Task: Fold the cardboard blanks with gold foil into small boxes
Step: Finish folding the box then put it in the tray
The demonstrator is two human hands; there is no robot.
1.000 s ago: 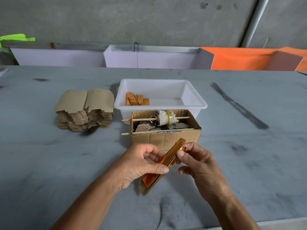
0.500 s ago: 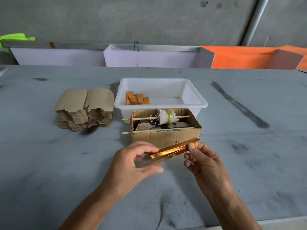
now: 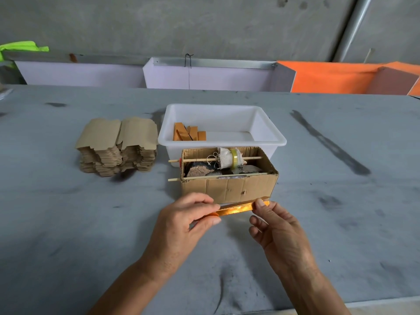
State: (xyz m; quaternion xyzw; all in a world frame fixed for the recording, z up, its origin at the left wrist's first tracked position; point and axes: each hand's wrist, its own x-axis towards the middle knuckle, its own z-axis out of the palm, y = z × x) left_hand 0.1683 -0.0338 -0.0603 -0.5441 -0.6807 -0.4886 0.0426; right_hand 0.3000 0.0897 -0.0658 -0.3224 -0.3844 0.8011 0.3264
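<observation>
Over the last second the gold-foil blank (image 3: 238, 208) had swung from a steep tilt, one end down by the left wrist, to lie nearly level between the two hands, and both hands had moved up toward the cardboard box (image 3: 229, 176). The left hand (image 3: 181, 223) pinched the blank's left end between thumb and curled fingers; the right hand (image 3: 276, 226) pinched the right end between thumb and forefinger, its other fingers loosely curled below. The blank hung above the desk (image 3: 68, 223), just in front of the cardboard box, seen almost edge-on with its foil face catching the light.

Held only at its two ends, the piece could probably bow or twist if the hands pushed unevenly, and a crease might then land off its scored line. The foil looked slick, so a light pinch could let an end slip. The box stood close behind, and a flap swung outward might catch on its front wall. How far the folds had gone could not be told from this angle. Finished pieces (image 3: 189, 134) lay in the white tub (image 3: 268, 142); a stack of flat blanks (image 3: 118, 146) waited at left.
</observation>
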